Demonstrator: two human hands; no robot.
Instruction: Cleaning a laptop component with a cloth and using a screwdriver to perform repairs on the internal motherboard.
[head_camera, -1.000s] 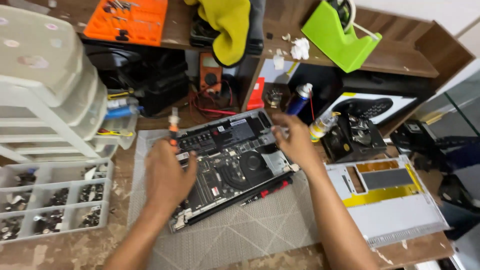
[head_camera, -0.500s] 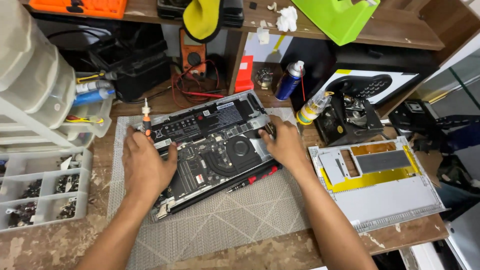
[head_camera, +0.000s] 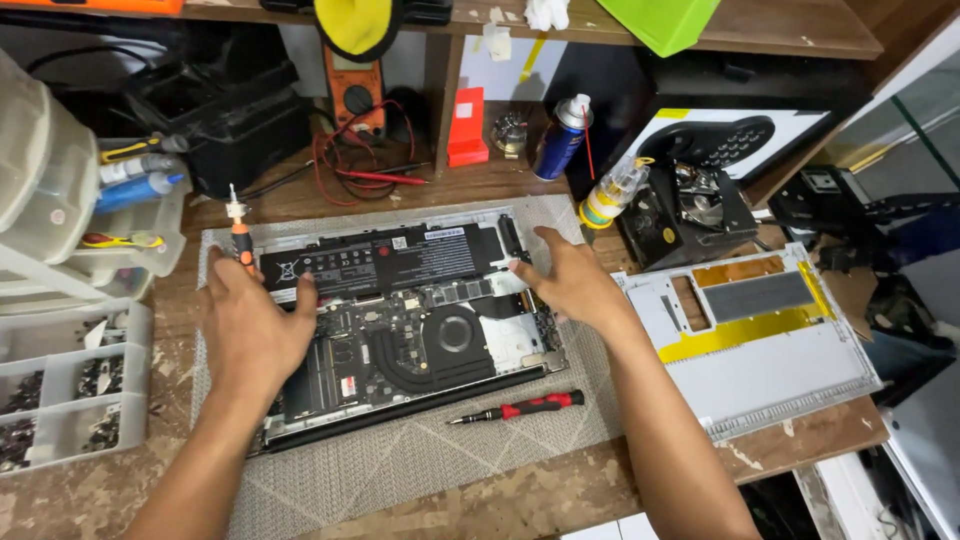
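Observation:
An opened laptop (head_camera: 430, 335) with its bottom cover off lies on a grey mat (head_camera: 420, 470), showing a black battery (head_camera: 380, 262), a fan (head_camera: 455, 332) and circuit boards. My left hand (head_camera: 250, 325) rests flat on the laptop's left side, with a small orange-handled screwdriver (head_camera: 239, 232) tucked between its fingers and pointing up. My right hand (head_camera: 565, 282) touches the laptop's upper right edge with its fingers spread and holds nothing. A red and black screwdriver (head_camera: 520, 407) lies on the mat just in front of the laptop.
The removed grey cover (head_camera: 760, 340) lies to the right. Clear parts drawers (head_camera: 60, 400) with screws stand at the left. Behind are a multimeter (head_camera: 355, 95) with red leads, a spray can (head_camera: 560, 135), a small bottle (head_camera: 610, 195) and a black device (head_camera: 690, 215).
Both hands have turned the laptop from a slanted position to nearly square with the mat. The view has shifted lower and closer.

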